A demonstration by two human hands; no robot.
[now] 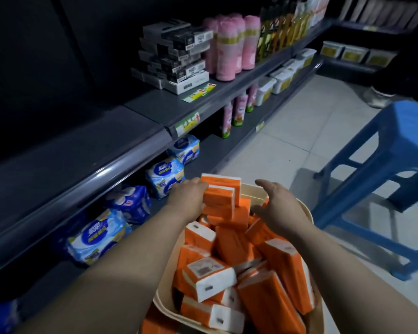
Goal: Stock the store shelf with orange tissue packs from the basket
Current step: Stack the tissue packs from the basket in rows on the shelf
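A cream basket (pixel 161 303) at the lower centre holds several orange tissue packs (pixel 273 302), piled loosely. At the pile's far end, my left hand (pixel 188 196) grips a small stack of two orange packs (pixel 221 192) from their left side. My fingertips are hidden behind the stack. My right hand (pixel 276 209) hovers over the basket's far right rim with fingers spread and holds nothing. It is close to the stack's right side. The dark grey shelf (pixel 82 153) to the left has a bare stretch level with the basket.
Blue-and-white tissue bags (pixel 165 177) line the lower shelf beside the basket. Black boxes (pixel 176 54) and pink rolls (pixel 229 49) stand farther along the upper shelf. A blue plastic stool (pixel 391 150) stands on the white tile floor at the right. A person's shoe (pixel 377 98) shows beyond it.
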